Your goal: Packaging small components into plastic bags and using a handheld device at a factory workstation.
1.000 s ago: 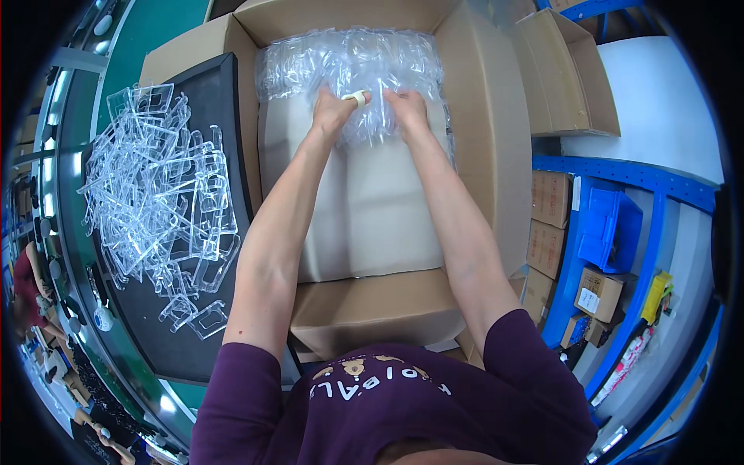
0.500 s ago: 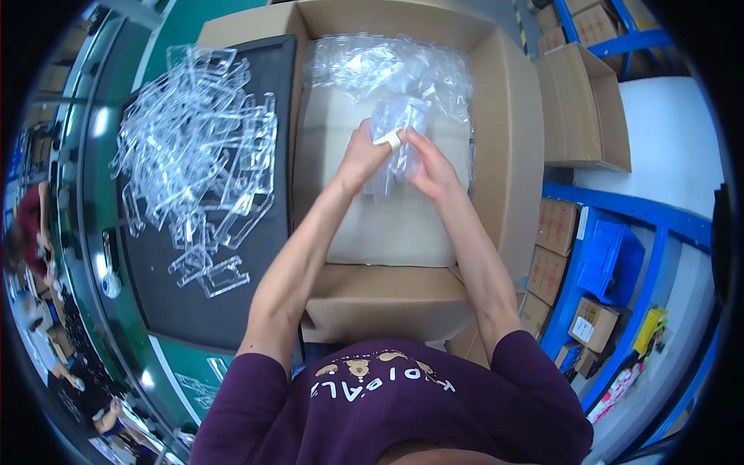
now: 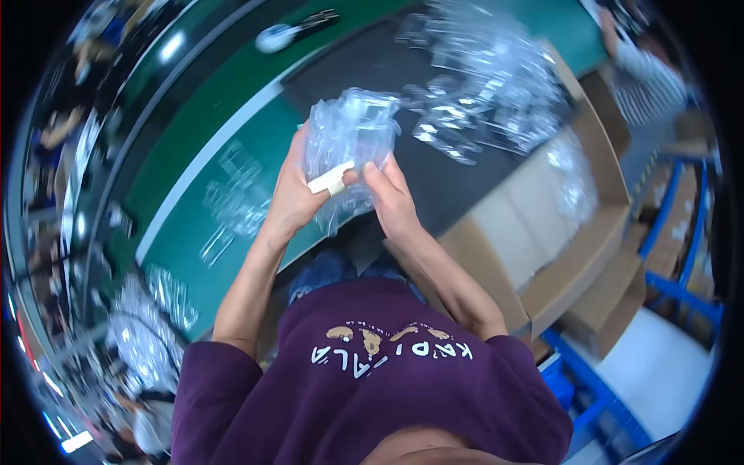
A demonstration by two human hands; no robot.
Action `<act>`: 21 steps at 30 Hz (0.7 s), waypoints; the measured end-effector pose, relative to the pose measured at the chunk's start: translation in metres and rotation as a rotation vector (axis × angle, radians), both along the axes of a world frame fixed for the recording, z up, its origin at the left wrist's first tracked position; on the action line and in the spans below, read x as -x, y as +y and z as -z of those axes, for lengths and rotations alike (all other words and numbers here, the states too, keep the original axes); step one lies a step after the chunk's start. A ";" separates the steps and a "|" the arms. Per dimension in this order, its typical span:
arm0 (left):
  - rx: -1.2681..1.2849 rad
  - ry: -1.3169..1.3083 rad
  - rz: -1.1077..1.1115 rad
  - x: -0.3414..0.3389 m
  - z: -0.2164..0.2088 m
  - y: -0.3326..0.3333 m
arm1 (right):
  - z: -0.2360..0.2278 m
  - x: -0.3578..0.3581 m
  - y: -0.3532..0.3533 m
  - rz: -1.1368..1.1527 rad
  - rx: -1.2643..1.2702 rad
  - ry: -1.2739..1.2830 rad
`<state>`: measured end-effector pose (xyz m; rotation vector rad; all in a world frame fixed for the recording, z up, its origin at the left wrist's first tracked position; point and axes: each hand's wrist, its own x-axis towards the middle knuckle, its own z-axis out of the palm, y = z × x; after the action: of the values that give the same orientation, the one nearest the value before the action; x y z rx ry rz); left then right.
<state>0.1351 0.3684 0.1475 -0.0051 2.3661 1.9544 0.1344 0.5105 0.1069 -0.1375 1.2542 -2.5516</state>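
Between my two hands is a bundle of clear plastic pieces (image 3: 353, 128), raised in front of me near the edge of a black mat. My left hand (image 3: 298, 194) grips its left side, with a cream-coloured wrap (image 3: 332, 180) round the thumb. On the right side, my right hand (image 3: 394, 198) is closed on the same bundle, thumb pressed against its near face. Glare and blur hide whether the pieces are bagged or loose. Farther right, a heap of clear plastic frames (image 3: 496, 85) lies on the black mat (image 3: 349, 66).
A big cardboard box (image 3: 573, 256) stands to the right, with clear plastic inside. More clear pieces (image 3: 232, 194) lie on the green table (image 3: 194, 174) to the left. Blue shelving (image 3: 597, 395) is at lower right. Another person in a striped top (image 3: 647, 89) stands at the far right.
My view and body have turned left, away from the cardboard box. The bundle has left the box and is now over the table side, still in both hands.
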 end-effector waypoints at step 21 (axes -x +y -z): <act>0.217 -0.023 -0.768 -0.127 0.082 -0.266 | 0.031 0.015 -0.293 -0.823 -0.659 0.083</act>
<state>0.2623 0.1019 0.0659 -1.0842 2.7994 1.8700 0.1191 0.2177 0.0761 -0.4931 1.5713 -1.3929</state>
